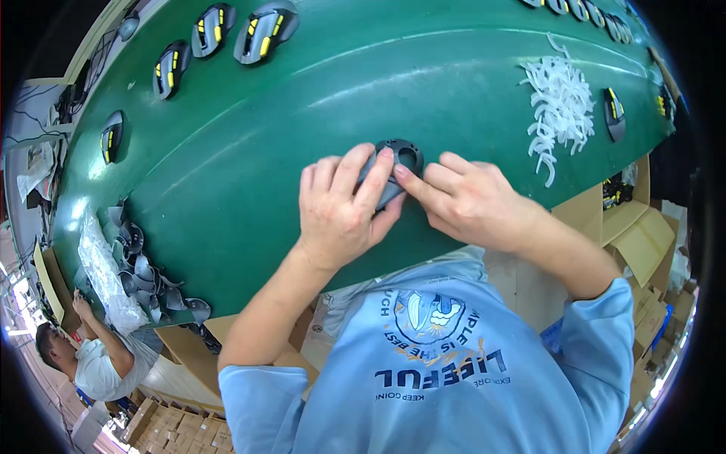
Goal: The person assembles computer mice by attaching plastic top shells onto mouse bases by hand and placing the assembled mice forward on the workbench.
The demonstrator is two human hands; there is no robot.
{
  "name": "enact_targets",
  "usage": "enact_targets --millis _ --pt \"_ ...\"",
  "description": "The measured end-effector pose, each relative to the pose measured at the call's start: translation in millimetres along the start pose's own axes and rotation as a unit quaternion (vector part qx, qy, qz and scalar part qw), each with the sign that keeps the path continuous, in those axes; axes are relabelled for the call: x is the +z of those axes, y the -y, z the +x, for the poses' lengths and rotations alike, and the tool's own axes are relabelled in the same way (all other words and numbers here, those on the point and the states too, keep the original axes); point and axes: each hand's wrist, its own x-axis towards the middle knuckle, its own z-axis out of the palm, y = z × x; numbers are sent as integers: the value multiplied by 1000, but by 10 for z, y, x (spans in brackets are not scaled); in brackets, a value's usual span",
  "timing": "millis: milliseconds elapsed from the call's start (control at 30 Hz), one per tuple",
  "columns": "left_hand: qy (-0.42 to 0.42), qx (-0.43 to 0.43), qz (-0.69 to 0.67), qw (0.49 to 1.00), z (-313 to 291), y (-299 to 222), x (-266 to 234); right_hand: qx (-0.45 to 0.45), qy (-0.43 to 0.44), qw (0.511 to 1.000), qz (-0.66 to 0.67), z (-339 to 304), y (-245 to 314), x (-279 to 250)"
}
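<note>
Above the near edge of the green table, I hold a dark grey computer mouse [401,144] with a round opening near its far end. My left hand [339,198] grips it from the left, fingers over its top and thumb along its near side. From the other side, my right hand [470,198] presses its index fingertip beside the round opening. The other right fingers are curled, and the right thumb is mostly hidden. My hands cover much of the mouse, so its underside does not show.
Mice with yellow buttons [266,32] lie far left; another mouse [614,113] sits right of a pile of clear curved plastic pieces [560,102]. Dark curved shells [144,272] and a plastic bag [106,268] lie at left, near another person [106,363]. Cardboard boxes [639,234] stand right.
</note>
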Motion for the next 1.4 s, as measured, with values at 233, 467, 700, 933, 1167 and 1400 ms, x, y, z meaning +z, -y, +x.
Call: enact_targets --millis 233,467,700,933,1167,1400 --pt "27 -9 -17 999 -47 -58 -68 14 35 999 11 7 56 -14" --pt "-136 -269 326 896 -810 343 -1400 181 -102 956 206 -371 -47 119" --pt "-33 -454 458 764 -1821 909 -2074 48 -122 965 226 36 -62 3" --pt "-182 -118 65 974 -516 457 -1374 127 -42 813 567 366 224 64" --pt "-112 47 -80 989 -34 -59 -529 223 -32 653 723 302 104 55" --pt "75 -100 -89 988 -204 111 -445 193 78 812 545 381 -275 285"
